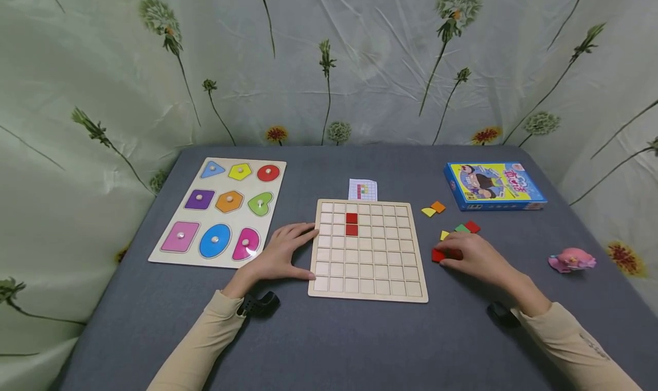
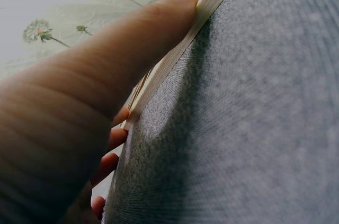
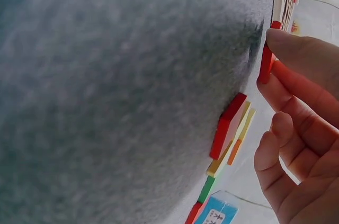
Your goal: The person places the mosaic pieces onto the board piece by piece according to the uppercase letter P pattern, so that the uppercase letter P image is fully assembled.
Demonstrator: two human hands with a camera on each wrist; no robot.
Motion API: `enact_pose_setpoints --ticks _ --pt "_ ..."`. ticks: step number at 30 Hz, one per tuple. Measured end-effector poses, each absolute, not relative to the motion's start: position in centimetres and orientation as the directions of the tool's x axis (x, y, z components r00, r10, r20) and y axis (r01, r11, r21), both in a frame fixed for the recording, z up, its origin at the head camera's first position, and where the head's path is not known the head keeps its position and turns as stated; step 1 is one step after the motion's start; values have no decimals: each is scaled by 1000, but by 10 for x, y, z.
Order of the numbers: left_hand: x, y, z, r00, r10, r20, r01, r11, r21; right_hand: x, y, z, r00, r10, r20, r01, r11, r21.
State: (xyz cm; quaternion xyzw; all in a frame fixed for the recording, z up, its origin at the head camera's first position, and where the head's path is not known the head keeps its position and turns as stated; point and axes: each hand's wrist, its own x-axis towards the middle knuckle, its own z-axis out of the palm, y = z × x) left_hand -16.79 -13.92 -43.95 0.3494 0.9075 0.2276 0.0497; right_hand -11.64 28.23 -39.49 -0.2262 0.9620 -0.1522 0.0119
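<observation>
On the bench [image 1: 370, 345] the grid board [image 1: 367, 260] lay between the hands, its left edge touched by the loosely spread left hand [image 1: 284, 252], presumably against sliding, while the right hand [image 1: 477, 258] pinched a red tile [image 3: 267, 60], probably for fine control.

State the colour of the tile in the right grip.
The tile is red, clearest in the right wrist view.

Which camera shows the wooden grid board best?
The head view: it shows nearly all of the wooden grid board from above, squares included. The left wrist view catches mainly its edge, touching the left hand; the right wrist view, a sliver.
</observation>
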Motion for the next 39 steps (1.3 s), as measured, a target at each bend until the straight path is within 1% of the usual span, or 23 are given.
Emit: enact_pose_setpoints --ticks 8,20,28,35,39 --pt "-169 -140 -439 -757 650 66 604 657 451 -123 274 -394 -875 -473 104 -482 829 -283" --pt "-172 -140 -440 -758 648 74 607 658 446 -133 254 -392 -836 -521 171 -548 780 -301" --pt "-168 -140 -443 -751 656 79 612 646 457 -136 239 -397 -825 -543 157 -563 765 -313" --pt "-165 -140 -443 -746 659 97 621 635 459 -138 228 -398 -809 -563 167 -586 749 -310" --pt "-166 -141 -442 -743 660 107 628 634 452 -141 221 -396 -808 -571 145 -584 745 -324"
